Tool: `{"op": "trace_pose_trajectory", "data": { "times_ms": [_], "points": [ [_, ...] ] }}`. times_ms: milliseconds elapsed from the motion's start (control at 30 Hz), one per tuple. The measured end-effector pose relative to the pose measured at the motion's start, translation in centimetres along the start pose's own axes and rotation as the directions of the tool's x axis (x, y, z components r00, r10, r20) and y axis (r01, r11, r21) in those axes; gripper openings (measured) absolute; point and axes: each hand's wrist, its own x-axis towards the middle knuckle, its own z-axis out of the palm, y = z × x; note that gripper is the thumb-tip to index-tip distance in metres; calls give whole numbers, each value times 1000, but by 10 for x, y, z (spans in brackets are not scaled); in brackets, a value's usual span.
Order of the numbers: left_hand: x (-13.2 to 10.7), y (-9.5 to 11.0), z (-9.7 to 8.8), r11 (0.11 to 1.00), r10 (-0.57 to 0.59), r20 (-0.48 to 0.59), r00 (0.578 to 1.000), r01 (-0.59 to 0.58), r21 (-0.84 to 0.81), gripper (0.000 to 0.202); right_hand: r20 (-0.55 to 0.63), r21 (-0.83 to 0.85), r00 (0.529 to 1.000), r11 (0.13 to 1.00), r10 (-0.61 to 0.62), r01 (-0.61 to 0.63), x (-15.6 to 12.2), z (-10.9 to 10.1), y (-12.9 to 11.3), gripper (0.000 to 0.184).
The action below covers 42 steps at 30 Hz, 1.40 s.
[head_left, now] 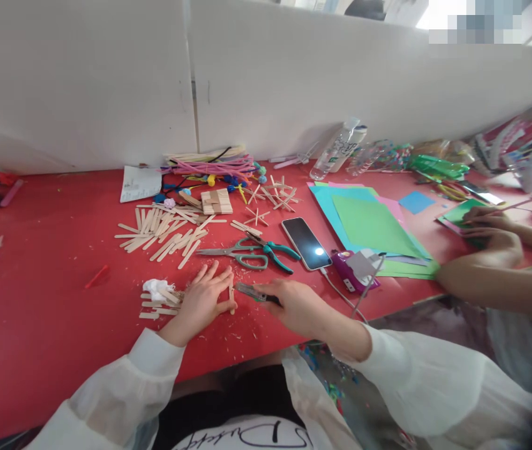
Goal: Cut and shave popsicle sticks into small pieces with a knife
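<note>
My left hand (205, 296) rests on the red table (40, 312), thumb and fingers pinching a short wooden stick (231, 294) that stands upright. My right hand (294, 303) is closed round a cutting tool with a metal blade (251, 292), whose tip points at the stick. Wood shavings lie scattered around both hands. A small stack of cut sticks with a white crumpled scrap (159, 297) lies just left of my left hand.
A heap of craft sticks (165, 234), scissors (242, 253), pliers (277, 252), a phone (306, 243) on a cable, coloured paper sheets (369, 225), pipe cleaners (214, 165) and a bottle (338, 150) lie beyond. Another person's hands (491, 231) work at the right.
</note>
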Motion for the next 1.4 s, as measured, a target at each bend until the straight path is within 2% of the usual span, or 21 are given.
{"op": "trace_pose_trajectory", "data": {
  "times_ms": [67,167,300,500,667,900,1100,1400],
  "points": [
    [0,0,0,1000,2,-1,1000,-2,-1,53,4,-114,999,993,40,-39,-5,1,-5,38],
    [0,0,0,1000,-6,-5,1000,6,-13,52,42,-269,998,963,46,-33,-8,1,-12,38],
    [0,0,0,1000,-10,6,1000,10,-17,53,73,-350,997,937,28,-1,-9,1,-16,36],
    [0,-2,2,999,-1,-15,1000,0,-39,54,97,-395,995,918,31,10,-9,1,-19,43],
    [0,-1,3,1000,4,-30,1000,-4,-14,50,84,-405,996,914,24,12,-9,2,-21,41],
    [0,3,4,1000,6,-65,998,-5,15,52,138,-457,990,888,12,53,-6,-2,-28,41],
    [-1,7,3,999,9,-99,995,-6,35,47,218,-527,974,833,-56,166,1,-7,-46,29],
    [1,10,0,1000,-20,-37,999,20,10,42,350,-478,928,827,-132,298,33,-18,-63,16]
  ]
}}
